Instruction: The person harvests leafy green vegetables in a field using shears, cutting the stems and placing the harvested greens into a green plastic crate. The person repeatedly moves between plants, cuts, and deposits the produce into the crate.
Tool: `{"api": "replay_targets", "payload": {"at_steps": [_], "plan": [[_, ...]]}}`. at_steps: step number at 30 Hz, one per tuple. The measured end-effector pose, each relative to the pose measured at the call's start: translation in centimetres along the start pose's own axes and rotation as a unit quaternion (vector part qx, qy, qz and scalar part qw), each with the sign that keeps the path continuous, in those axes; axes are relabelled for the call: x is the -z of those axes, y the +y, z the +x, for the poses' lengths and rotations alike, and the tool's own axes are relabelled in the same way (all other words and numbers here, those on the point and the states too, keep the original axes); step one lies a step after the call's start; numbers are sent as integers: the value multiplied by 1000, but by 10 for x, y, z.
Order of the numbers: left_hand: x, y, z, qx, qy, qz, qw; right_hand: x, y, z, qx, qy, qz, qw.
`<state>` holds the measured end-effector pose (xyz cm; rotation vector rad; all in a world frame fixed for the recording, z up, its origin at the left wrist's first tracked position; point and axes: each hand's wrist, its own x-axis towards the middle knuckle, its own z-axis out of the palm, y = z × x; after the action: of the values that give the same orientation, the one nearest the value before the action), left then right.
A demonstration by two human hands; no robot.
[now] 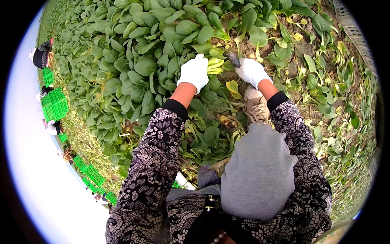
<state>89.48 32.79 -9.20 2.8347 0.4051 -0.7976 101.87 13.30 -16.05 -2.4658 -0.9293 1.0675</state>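
Left hand [194, 74], white-gloved — closed around pale-green stalks [215, 66] at the edge of the leafy bed [146, 67]; right hand [250, 72], likewise gloved, gripping a dark grey object [233, 59], kind unclear, just beside. Step, seemingly: trimming the stalk ends — next move calls for a steady left grip.

Green crates [55, 104] (several, openwork) sit near distant people [40, 59].

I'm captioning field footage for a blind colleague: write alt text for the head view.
A white-gloved left hand grips pale green stalks, while the white-gloved right hand holds a dark object, its kind unclear, beside them. Dense leafy greens spread across the upper left; green crates show farther off at left.
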Motion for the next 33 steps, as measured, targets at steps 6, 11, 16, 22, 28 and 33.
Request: {"api": "replay_targets", "payload": {"at_steps": [6,11,16,22,28,33], "plan": [[-8,2,-19,-21,28,-60,998,20,12,-48,-5,-97,79,992],[-16,36,-69,-142,187,-153,960,-21,36,-95,-76,64,541,835],[-18,52,-96,-215,173,-120,954,-5,6,-91,-86,7,762,641],[-3,65,-124,-163,188,-163,955,-11,6,-89,-83,60,751,652],[19,100,-114,-87,267,-123,952,-9,-12,-103,-29,9,773,634],[-23,75,-77,-64,199,-149,967,-2,-7,-96,-31,22,716,697]]}}
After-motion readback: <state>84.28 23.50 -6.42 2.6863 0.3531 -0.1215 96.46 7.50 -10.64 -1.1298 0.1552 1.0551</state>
